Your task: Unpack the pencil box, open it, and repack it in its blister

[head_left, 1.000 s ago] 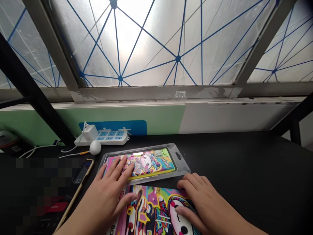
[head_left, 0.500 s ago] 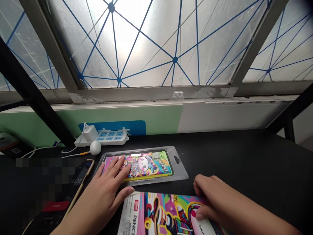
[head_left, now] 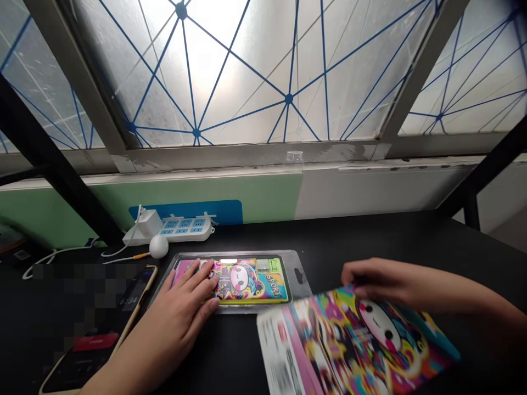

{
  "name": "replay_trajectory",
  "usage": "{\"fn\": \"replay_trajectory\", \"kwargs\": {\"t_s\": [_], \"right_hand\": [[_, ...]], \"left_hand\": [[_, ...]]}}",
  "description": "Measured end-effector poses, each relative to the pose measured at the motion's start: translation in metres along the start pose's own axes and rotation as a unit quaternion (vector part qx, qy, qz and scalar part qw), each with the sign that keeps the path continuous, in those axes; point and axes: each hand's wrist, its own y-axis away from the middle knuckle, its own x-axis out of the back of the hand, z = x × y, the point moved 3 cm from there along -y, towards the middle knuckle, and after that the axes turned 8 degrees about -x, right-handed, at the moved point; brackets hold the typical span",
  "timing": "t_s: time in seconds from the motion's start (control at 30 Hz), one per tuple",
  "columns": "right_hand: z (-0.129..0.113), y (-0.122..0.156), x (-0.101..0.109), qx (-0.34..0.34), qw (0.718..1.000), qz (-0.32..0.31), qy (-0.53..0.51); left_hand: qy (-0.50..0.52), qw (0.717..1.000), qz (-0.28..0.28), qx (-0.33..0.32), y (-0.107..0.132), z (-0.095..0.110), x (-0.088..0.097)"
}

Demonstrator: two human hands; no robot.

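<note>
A colourful cartoon pencil case (head_left: 242, 281) marked "SPORT" lies in a clear plastic blister tray (head_left: 298, 274) on the black table (head_left: 391, 236). My left hand (head_left: 181, 304) rests flat on the case's left end with its fingers spread, not gripping it. To the right, a large printed pencil card sleeve (head_left: 354, 340) is blurred by motion and lies tilted, partly over the tray's lower right corner. My right hand (head_left: 391, 282) is at the sleeve's upper edge, its fingers curled over that edge.
Left of the tray lie a gold-edged phone (head_left: 134, 293) and a dark phone (head_left: 84, 351), with part of the area pixelated. Behind stand a white power strip (head_left: 183, 229), a white ball (head_left: 159, 247) and cables. A clear cup (head_left: 294, 159) sits on the window ledge.
My right hand has carried the printed sleeve to the right and up, turning it at an angle. My left hand stays on the pencil case, and the view has tilted slightly.
</note>
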Motion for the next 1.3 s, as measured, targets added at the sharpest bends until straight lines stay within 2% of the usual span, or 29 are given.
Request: {"fn": "replay_trajectory", "kwargs": {"t_s": [0.13,0.33,0.47,0.67,0.83,0.9,1.03,1.13,1.3], "right_hand": [[0.005,-0.016,-0.008,-0.042,0.999,-0.023,-0.018],[0.010,-0.040,-0.010,-0.074,0.990,-0.120,-0.028],[0.010,-0.045,-0.010,-0.068,0.994,-0.081,0.009],[-0.001,-0.047,-0.014,-0.011,0.999,0.006,0.030],[-0.024,-0.041,-0.023,0.025,0.995,0.074,-0.056],[-0.034,-0.037,-0.028,0.038,0.992,0.082,-0.087],[-0.041,-0.034,-0.036,0.046,0.996,0.022,-0.070],[-0.027,-0.040,-0.035,0.002,0.997,-0.034,-0.076],[0.000,-0.049,-0.023,-0.056,0.994,-0.075,-0.066]], "left_hand": [[0.046,0.999,0.003,-0.006,0.002,0.006,0.006],[0.069,0.997,0.016,0.015,0.003,0.008,0.007],[0.074,0.997,0.022,0.006,0.002,0.008,0.006],[0.060,0.998,0.022,-0.006,0.000,0.008,0.007],[0.033,0.999,0.018,-0.002,-0.001,0.010,0.004],[0.002,1.000,0.017,-0.003,-0.002,0.011,0.000],[-0.054,0.998,0.000,-0.025,-0.001,0.011,-0.007],[-0.061,0.998,-0.007,-0.031,-0.001,0.008,-0.008],[-0.051,0.998,-0.015,-0.035,0.000,0.004,-0.008]]}}
